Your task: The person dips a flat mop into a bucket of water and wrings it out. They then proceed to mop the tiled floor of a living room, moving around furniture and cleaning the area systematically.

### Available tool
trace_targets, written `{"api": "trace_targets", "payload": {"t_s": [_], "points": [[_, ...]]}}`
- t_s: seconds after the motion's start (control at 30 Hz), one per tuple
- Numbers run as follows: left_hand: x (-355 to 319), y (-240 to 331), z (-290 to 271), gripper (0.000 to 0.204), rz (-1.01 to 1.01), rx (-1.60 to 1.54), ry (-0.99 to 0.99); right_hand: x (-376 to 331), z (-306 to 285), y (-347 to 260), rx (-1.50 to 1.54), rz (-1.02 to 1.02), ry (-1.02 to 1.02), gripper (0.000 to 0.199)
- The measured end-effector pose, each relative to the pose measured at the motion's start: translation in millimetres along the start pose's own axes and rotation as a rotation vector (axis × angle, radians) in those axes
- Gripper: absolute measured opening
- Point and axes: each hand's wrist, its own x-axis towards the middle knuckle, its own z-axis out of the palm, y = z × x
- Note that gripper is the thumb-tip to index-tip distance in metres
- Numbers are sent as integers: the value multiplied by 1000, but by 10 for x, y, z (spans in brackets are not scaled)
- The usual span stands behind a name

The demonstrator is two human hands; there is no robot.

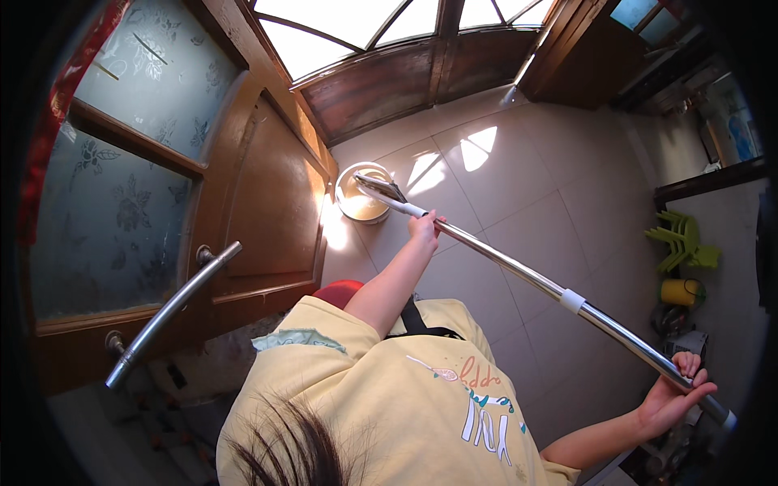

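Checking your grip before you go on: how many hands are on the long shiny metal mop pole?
2. The left hand grips the long shiny metal mop pole near its head end over the round white bucket; the right hand holds the near end.

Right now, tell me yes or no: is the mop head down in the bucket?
No. The mop head hangs just above the cream bucket, with the left hand and right hand gripping the metal pole.

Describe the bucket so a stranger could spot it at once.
Start at the brown wooden door on the left and follow its lower edge to the tiled floor. There stands a round cream bucket, the metal mop pole's head dipping into it; nothing else there is round and pale.
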Motion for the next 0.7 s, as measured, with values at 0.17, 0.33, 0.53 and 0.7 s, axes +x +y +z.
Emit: {"api": "trace_targets", "payload": {"t_s": [0.17,0.33,0.53,0.7], "points": [[13,-13,-20,17,-20,-13,8,-5,-29,-10,10,18,-20,35],[-20,-2,-21,18,-27,-7,5,-10,-43,-20,20,24,-44,35],[-19,-14,-23,18,-31,-13,8,-21,-47,-27,19,26,-46,35],[-1,-40,-22,18,-29,-11,21,-35,-29,-23,10,19,-20,34]]}}
